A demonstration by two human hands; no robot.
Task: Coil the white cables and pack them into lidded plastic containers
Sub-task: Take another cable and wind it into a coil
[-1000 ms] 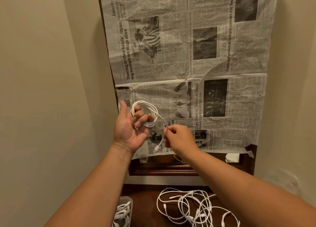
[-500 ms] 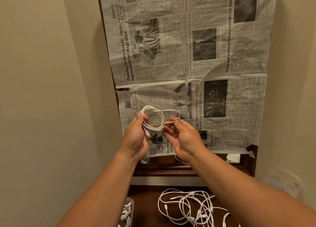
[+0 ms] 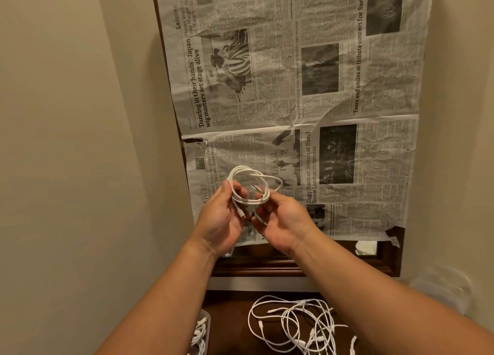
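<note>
Two hands are up in front of the newspaper (image 3: 294, 87), sharing one coiled white cable (image 3: 250, 185). The left hand (image 3: 223, 218) curls its fingers round the coil's left side. The right hand (image 3: 280, 221), palm up, pinches the right side. Below, one tangle of loose cables (image 3: 294, 325) lies on the dark table (image 3: 230, 320), and one plastic container (image 3: 201, 333) at its left edge holds more.

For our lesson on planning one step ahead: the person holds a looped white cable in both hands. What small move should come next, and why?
Probably tuck the free connector end through the coiled cable. The loops are already formed and held between the left hand and right hand, but that end hangs loose and could let the coil spring open before packing.
</note>
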